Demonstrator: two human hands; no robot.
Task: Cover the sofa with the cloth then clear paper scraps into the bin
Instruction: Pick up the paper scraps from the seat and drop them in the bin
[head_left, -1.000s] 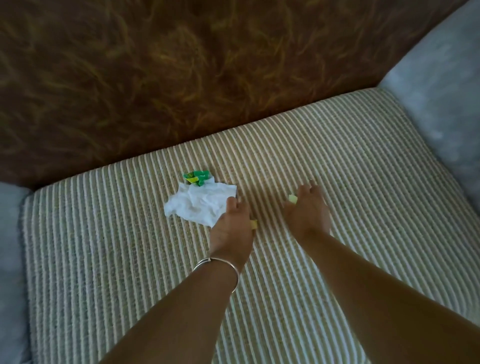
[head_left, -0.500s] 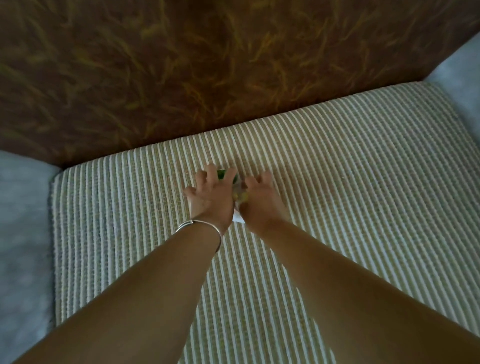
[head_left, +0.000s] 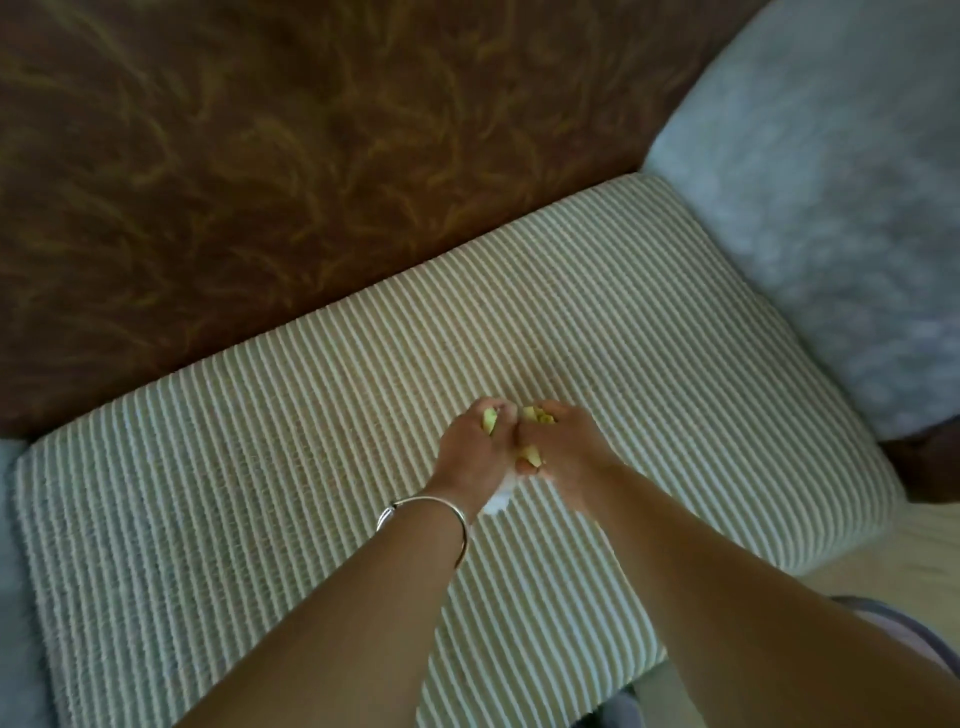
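Note:
A striped beige and white cloth lies flat over the sofa seat. My left hand, with a silver bangle on its wrist, and my right hand are pressed together over the seat's middle. Between them they clutch the paper scraps: yellow bits show between the fingers and a white tissue corner hangs out below the left wrist. Most of the paper is hidden by the fingers. No loose scrap shows on the cloth. No bin is in view.
The brown patterned sofa backrest rises behind the seat. A pale grey armrest stands at the right and another grey one at the left edge. Light floor shows at the lower right past the seat's front corner.
The white tissue and green and yellow scraps that lay on the cloth have been gathered into both hands. The hands have come together and closed around them.

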